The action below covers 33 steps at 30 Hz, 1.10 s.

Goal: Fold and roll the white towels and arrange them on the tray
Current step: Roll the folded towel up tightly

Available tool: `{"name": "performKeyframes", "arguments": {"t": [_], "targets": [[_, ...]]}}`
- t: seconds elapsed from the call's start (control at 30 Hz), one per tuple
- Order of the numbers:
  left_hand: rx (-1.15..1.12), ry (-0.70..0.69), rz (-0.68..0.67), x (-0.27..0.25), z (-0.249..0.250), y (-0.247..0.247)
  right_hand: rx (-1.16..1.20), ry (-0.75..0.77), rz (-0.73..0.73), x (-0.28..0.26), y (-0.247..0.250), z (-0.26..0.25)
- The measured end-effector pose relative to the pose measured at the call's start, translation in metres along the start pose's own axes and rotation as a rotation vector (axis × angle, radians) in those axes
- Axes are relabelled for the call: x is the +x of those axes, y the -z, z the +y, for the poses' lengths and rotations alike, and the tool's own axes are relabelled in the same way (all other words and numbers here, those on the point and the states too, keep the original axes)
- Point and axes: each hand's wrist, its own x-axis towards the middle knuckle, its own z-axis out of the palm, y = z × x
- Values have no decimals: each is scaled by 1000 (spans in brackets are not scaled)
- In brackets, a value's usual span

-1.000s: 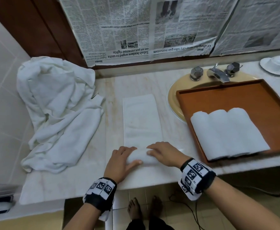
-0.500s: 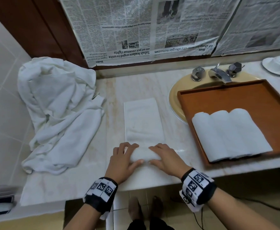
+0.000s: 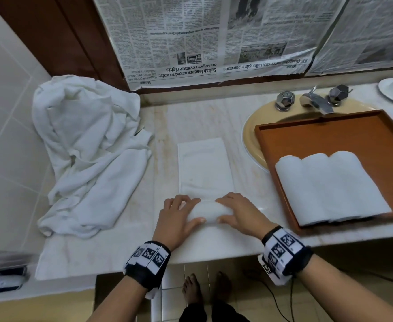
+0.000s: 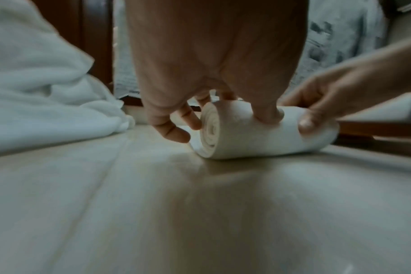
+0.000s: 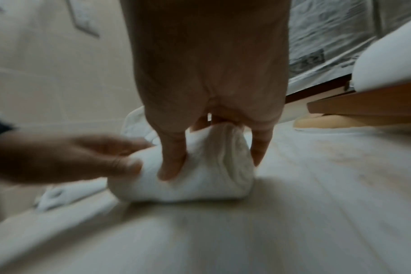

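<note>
Fingers [image 3: 192,201] of both hands curl tight on the towel roll [image 3: 210,211] at 6 o'clock on the tabletop [image 3: 121,247]; push both ends evenly toward 12; the tray [image 3: 330,140] waits at 3.

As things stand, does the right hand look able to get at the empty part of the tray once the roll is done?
Probably yes. The right hand grips the half-rolled towel just left of the tray; three rolled towels fill its near side, but bare wood lies behind them and nothing stands between.
</note>
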Motion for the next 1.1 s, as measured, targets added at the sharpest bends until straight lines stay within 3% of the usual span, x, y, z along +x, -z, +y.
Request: {"name": "performKeyframes", "arguments": {"t": [0.1,0.17,0.3,0.4,0.47,0.63,0.77,0.87,0.97,1.03,1.1], "targets": [[43,-41,63,-3,1,-6,114,-91,-152,10,19,-4],[22,-31,48,-3,0,-5,15,-73,-178,7,17,-5],[53,46,-100,1,4,5,-398,74,55,-18,-9,-11],[61,112,-214,0,12,9,-450,157,187,-26,-29,-8],[79,121,-207,-2,15,9,-375,158,188,-21,-28,-5],[67,29,-29,-14,15,2,-122,-44,-86,-1,-5,-12],[-74,71,-128,-14,11,-3,-116,-110,-261,2,6,-16],[-169,122,-244,-9,9,1,-148,-72,-125,-13,-1,-17],[-180,142,-331,-1,3,6,-348,147,130,-29,-19,-17],[-176,132,-341,-2,3,7,-361,219,193,-30,-27,-13],[-168,118,-298,-7,4,6,-253,203,166,-24,-23,-8]]}}
